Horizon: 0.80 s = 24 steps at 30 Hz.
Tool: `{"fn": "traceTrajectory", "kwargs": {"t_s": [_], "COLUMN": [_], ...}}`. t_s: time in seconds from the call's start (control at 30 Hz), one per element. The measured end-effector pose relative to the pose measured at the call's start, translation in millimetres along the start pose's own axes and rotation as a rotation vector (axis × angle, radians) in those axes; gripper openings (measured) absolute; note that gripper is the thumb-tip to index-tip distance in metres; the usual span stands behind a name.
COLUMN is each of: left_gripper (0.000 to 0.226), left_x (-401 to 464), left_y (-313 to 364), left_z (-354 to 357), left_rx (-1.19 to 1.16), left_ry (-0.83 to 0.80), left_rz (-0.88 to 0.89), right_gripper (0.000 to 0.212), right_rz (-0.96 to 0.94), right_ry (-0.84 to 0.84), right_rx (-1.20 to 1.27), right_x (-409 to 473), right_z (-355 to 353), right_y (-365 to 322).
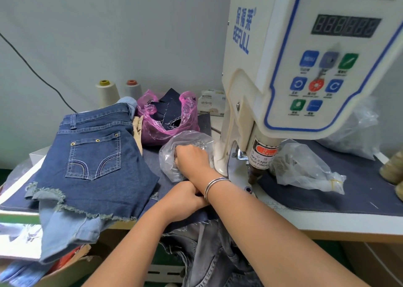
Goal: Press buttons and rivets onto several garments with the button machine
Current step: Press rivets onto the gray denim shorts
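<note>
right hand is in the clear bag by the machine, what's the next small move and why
Probably lift the right hand out of the clear bag with one fastener pinched and carry it to the machine's die. Its fingers are buried among the small metal pieces in that bag, nothing lies under the die yet, and the left hand grips dark denim at the table edge, waiting.

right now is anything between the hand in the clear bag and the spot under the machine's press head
Nothing visible blocks it. The right hand is in the clear bag, just left of the press head. Only bare denim mat and the machine's white base lie between.
</note>
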<state>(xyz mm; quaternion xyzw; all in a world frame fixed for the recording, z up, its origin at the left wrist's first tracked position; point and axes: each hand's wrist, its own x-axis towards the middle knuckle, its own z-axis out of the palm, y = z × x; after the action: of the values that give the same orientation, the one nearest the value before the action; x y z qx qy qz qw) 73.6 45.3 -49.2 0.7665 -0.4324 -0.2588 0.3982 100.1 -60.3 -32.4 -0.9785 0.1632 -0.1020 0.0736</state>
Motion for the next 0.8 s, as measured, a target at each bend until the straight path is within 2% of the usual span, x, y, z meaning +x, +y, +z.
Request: {"fn": "traceTrajectory", "kwargs": {"t_s": [0.13,0.33,0.5,0.57,0.67,0.73,0.8], "left_gripper": [0.034,0.029,0.030,0.039,0.039,0.032,0.020], "left_x": [-1.1,-1.3,-3.6,-5.2,-6.4,-6.6,-6.1], "left_y": [1.4,-0.1,2.5,2.4,2.0,3.0,2.9], "left_z": [0.3,0.0,-1.2,-1.3,-1.4,0.6,1.4], "left_rx": [-0.003,0.000,-0.012,-0.044,-0.057,-0.078,-0.196], "left_ry": [0.002,-0.005,-0.033,-0.013,0.041,0.010,-0.074], "left_rz": [-0.010,-0.011,0.046,0.074,0.168,0.211,0.127], "right_gripper": [0.022,0.018,0.011,0.009,0.004,0.004,0.007], "right_rz": [0.002,0.032,0.088,0.072,0.001,-0.013,0.031], "right_ry": [0.003,0.041,0.223,0.276,0.412,0.453,0.410], "right_rx": [0.017,0.116,0.436,0.591,0.859,0.947,1.025], "right_x": [0.1,-1.1,-20.4,-37.9,-81.5,-116.3,-146.3], "right_z": [1.1,1.3,-10.2,-17.6,-26.8,-30.0,-31.7], "right_y": [1.0,3.2,1.3,-1.6,-7.1,-1.6,13.5]}}
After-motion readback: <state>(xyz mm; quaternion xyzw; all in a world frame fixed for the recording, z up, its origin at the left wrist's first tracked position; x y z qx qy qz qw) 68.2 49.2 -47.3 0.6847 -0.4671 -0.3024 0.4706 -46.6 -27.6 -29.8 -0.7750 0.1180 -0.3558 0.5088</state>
